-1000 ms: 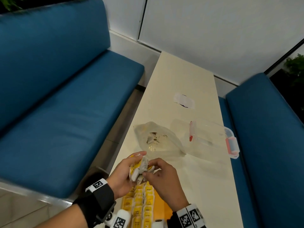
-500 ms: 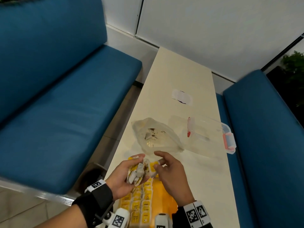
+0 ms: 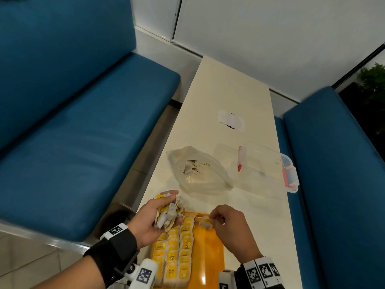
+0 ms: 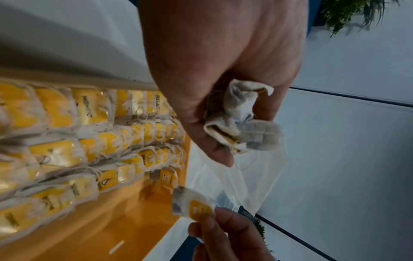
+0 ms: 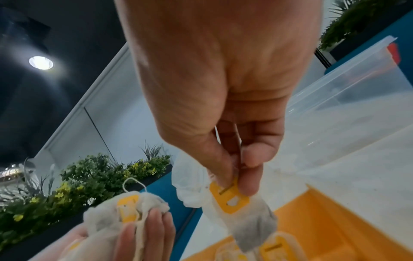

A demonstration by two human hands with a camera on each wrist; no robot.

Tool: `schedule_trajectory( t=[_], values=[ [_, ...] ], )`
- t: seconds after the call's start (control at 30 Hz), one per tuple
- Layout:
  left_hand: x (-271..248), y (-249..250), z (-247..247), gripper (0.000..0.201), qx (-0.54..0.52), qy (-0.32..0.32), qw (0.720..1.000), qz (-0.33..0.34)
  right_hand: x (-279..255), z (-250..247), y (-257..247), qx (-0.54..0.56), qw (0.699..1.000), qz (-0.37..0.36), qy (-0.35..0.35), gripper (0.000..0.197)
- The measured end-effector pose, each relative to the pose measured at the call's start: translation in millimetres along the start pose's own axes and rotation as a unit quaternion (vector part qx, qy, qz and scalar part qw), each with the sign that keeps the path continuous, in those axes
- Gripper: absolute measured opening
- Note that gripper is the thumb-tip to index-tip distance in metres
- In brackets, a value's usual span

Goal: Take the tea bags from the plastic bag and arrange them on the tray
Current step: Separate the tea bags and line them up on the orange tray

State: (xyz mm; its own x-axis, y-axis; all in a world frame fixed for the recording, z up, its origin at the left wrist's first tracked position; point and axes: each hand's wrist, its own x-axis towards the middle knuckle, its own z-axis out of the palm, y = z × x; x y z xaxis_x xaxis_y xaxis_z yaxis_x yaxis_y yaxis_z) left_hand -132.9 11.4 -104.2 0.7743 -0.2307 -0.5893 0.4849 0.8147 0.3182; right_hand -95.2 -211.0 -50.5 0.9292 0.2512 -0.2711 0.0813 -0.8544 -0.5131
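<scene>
**Now sorting: one tea bag pinched, a bunch cupped**

Low over the long cream counter (image 3: 229, 84), left hand (image 3: 154, 217) palm-up and curled round a crumpled bunch of white paper tea bags with yellow tags (image 3: 168, 211), held above the far left corner of the flat orange plastic tray (image 3: 210, 247). Same bunch seen from the left wrist view, wadded between fingers and palm (image 4: 241, 123), strings dangling.

Just to the right, right hand (image 3: 231, 226) pinching a single tea bag with a yellow tag (image 3: 205, 222) between thumb and fingertips. From the right wrist view, thumb and forefinger clamped on the tag end (image 5: 230, 196), grey pouch hanging below, above the tray's far end. Hands close together but apart, not touching.

On the tray's left part, neat rows of tea bags already laid down (image 3: 175, 253), yellow tags up, overlapping like tiles; the right part bare orange.

Beyond the tray, touching nothing held, a clear crumpled plastic bag (image 3: 200, 170) lying open on the counter, a few tea bags visible inside. Beside it to the right, a clear plastic lidded box with red clips (image 3: 268, 165). Farther along, a small white sticker with a dark mark (image 3: 230, 120).

Blue upholstered benches (image 3: 83, 132) flanking the counter on both sides.
</scene>
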Motion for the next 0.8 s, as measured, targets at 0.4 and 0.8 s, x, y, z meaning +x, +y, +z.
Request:
schedule_trajectory(
  t=[0.4, 0.8],
  values=[
    [0, 1, 1, 0.029, 0.011, 0.011, 1.000, 0.006, 16, 30, 11, -0.185, 0.974, 0.042, -0.125, 0.025],
    [-2, 1, 2, 0.041, 0.014, 0.017, 1.000, 0.001, 22, 49, 10, -0.232, 0.970, 0.061, -0.039, 0.023]
  ],
)
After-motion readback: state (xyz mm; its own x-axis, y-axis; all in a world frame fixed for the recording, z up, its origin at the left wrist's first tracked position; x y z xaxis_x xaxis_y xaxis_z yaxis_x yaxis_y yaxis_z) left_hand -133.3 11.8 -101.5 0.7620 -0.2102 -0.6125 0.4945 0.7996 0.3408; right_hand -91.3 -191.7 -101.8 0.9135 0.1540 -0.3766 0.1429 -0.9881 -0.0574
